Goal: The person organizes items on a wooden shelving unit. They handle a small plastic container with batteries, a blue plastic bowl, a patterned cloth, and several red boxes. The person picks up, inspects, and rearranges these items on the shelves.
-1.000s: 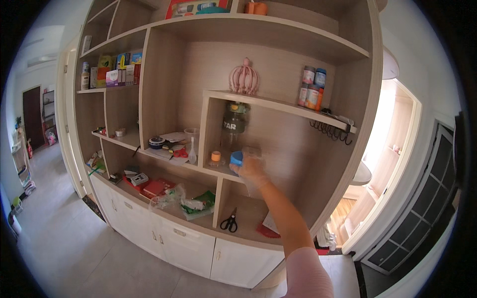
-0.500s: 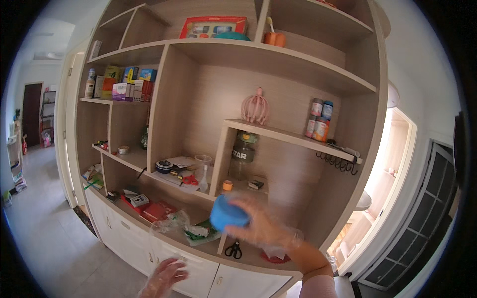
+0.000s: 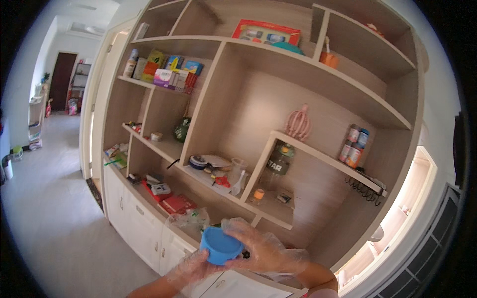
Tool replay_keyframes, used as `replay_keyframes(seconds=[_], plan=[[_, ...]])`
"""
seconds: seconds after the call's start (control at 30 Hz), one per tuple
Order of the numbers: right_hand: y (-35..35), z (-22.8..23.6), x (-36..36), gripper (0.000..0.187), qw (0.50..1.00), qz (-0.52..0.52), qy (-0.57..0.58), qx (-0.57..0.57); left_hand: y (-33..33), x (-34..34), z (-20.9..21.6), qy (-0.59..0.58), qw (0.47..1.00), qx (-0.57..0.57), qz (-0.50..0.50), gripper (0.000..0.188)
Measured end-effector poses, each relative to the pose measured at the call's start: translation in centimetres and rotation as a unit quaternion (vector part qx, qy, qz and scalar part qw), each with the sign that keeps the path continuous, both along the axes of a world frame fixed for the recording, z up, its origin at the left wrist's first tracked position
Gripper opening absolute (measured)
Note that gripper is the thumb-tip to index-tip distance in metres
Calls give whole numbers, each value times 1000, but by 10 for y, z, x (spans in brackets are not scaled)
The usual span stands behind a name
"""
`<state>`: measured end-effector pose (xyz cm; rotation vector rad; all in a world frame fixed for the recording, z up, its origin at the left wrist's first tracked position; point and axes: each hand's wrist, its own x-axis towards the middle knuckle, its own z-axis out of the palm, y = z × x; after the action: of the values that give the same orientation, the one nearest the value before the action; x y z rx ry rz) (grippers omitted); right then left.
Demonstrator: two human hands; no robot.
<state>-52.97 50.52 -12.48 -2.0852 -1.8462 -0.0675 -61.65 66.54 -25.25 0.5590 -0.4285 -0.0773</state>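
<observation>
Gripping the blue tub (image 3: 220, 247) at the lower middle of the frame, the right hand (image 3: 261, 249) curls round its right side. The left hand (image 3: 194, 266), half closed, holds its left side, likely steadying it.

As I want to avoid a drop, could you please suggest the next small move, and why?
I would probably firm up the grip of the left hand on the blue, round, plastic-looking container: the right hand also holds it, but the loose, clear plastic gloves on both might slip.
</observation>
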Motion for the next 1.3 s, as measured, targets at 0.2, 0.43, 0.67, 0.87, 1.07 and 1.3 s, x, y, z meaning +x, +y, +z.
replay_keyframes(seconds=[0.2, 0.43, 0.67, 0.87, 1.07, 1.3], plan=[[35, -5, 15, 86, 992, -16, 97, 84, 39, 0, 22, 8, 962, 119, 244, 105], [126, -3, -8, 88, 891, 52, 428, 140, 131, -6, 46, -226, 572, 400, 679, 91], [258, 4, -38, 91, 978, 33, 191, 82, 268, -46, 45, -187, 627, 473, 590, 91], [365, 8, -54, 89, 976, 5, 206, 67, 362, -57, 37, -158, 553, 503, 645, 97], [428, 30, -38, 84, 993, 89, -36, 70, 429, -58, 50, -93, 825, 377, 411, 92], [468, 66, -14, 80, 996, 59, -66, 32, 475, -20, 88, -25, 990, 116, 76, 90]])
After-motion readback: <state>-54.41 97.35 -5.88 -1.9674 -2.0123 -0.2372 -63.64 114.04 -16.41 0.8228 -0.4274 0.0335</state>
